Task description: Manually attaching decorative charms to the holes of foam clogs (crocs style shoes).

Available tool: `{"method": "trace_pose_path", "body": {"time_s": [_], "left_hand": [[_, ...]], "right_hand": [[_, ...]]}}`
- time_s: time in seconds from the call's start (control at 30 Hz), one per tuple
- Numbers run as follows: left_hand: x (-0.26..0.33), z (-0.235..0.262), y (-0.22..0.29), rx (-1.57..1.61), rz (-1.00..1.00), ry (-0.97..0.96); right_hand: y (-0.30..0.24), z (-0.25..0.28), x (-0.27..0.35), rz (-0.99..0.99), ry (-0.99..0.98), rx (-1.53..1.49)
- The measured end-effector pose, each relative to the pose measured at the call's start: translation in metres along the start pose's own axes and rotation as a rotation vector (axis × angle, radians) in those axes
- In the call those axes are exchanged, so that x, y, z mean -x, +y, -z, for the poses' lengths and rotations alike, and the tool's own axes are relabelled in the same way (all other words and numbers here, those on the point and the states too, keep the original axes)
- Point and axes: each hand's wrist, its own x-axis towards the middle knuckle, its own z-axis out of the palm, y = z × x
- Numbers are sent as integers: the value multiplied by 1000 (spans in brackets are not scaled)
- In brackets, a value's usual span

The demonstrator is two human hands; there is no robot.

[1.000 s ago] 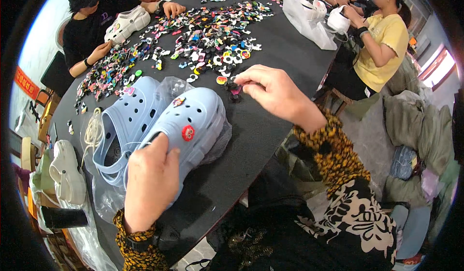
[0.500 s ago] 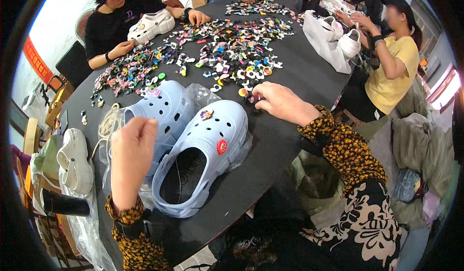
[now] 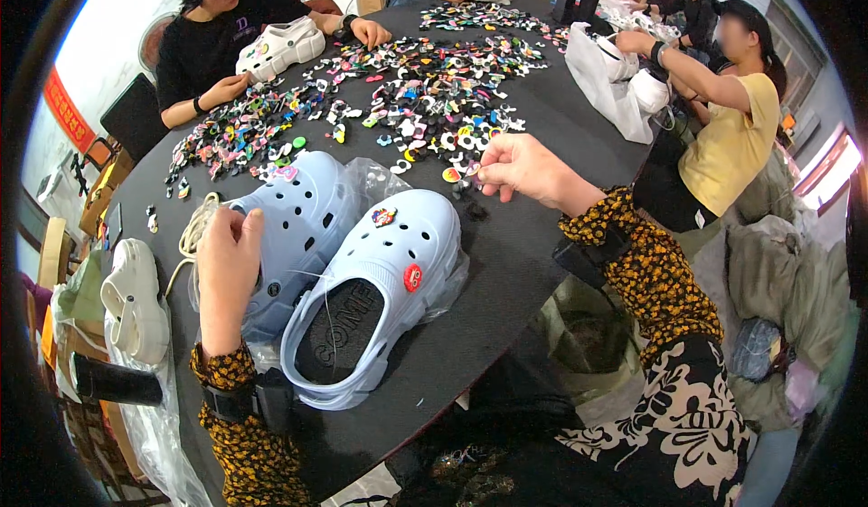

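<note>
Two light-blue clogs lie side by side on the black table in front of me. The right clog (image 3: 411, 236) bears a multicoloured charm and a round red charm; a thin clear strand lies across its opening. On the left clog (image 3: 303, 204) a pink-purple charm shows near the toe. My left hand (image 3: 229, 267) is closed beside the left clog's rear part, its fingers curled; what it holds, if anything, is hidden. At the near edge of the charm pile (image 3: 434, 100), my right hand (image 3: 533, 172) pinches thumb and fingers together; anything between them is too small to name.
A white clog (image 3: 137, 303) and a black cylinder (image 3: 117, 380) stand at the left on clear plastic. Beige cord (image 3: 194, 231) lies beside the blue clogs. Across the table a person holds a white clog (image 3: 280, 47). At right, a person in yellow (image 3: 737, 136) handles white shoes.
My left hand has moved slightly left and turned. My right hand has lifted a little from the pile's edge, fingers still pinched. The person in yellow has raised an arm.
</note>
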Motion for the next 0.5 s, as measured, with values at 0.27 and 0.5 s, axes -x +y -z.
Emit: {"method": "trace_pose_path", "body": {"time_s": [0.27, 0.5], "left_hand": [[-5, -9, -14, 49, -17, -79], [-2, -14, -10, 151, 81, -212]], "right_hand": [[-17, -1, 7, 61, -2, -113], [-20, -5, 2, 54, -15, -88]]}}
